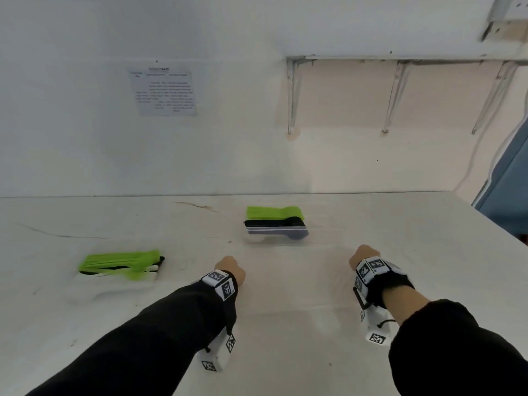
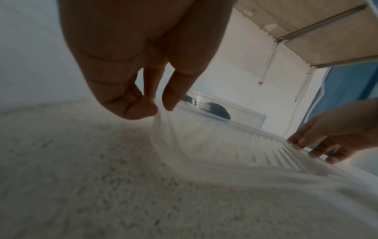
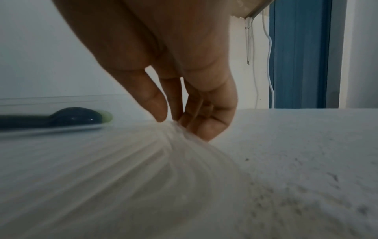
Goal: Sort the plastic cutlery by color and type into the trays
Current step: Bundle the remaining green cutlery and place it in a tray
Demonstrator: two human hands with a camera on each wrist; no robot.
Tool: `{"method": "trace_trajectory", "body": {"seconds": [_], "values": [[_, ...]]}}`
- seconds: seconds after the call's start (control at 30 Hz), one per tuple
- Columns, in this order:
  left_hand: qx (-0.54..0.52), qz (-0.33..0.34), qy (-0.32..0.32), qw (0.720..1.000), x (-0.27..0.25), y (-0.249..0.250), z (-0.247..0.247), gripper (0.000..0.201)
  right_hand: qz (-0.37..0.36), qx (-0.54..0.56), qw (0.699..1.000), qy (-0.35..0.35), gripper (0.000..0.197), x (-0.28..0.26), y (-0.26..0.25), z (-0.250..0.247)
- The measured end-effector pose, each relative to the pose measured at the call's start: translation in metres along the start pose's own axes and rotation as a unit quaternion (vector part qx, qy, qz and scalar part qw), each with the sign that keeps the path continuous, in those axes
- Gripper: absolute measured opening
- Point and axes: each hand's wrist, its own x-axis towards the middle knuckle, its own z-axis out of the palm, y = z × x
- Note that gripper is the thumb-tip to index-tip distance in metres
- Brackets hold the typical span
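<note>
A clear, ribbed plastic tray lies on the white table between my hands, faint in the head view and with nothing visible in it. My left hand pinches its left corner between thumb and fingers. My right hand pinches the opposite corner. A second clear tray behind them holds green, black and pale purple cutlery. To the left, a third tray holds green forks with black and white pieces beneath.
The table ends at a wall behind and at an edge on the right, next to a blue door. A printed sheet hangs on the wall. Shelf brackets stick out above the right side.
</note>
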Motion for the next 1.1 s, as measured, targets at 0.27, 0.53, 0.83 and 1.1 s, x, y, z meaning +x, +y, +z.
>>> {"method": "trace_trajectory", "body": {"seconds": [0.27, 0.53, 0.83, 1.1], "values": [[-0.238, 0.105, 0.23, 0.938, -0.008, -0.02, -0.047, 0.034, -0.062, 0.177, 0.971, 0.15, 0.037, -0.038, -0.061, -0.017], [-0.418, 0.085, 0.345, 0.836, 0.0, -0.119, -0.144, 0.034, -0.238, 0.442, 0.85, 0.156, 0.028, -0.106, -0.196, 0.05], [-0.314, -0.012, 0.264, 0.912, 0.021, -0.236, -0.183, 0.048, -0.183, 0.352, 0.916, 0.055, 0.044, -0.134, -0.227, 0.161], [-0.169, 0.016, 0.222, 0.96, 0.031, -0.254, -0.184, 0.049, -0.145, 0.234, 0.961, 0.027, 0.044, -0.141, -0.216, 0.177]]}}
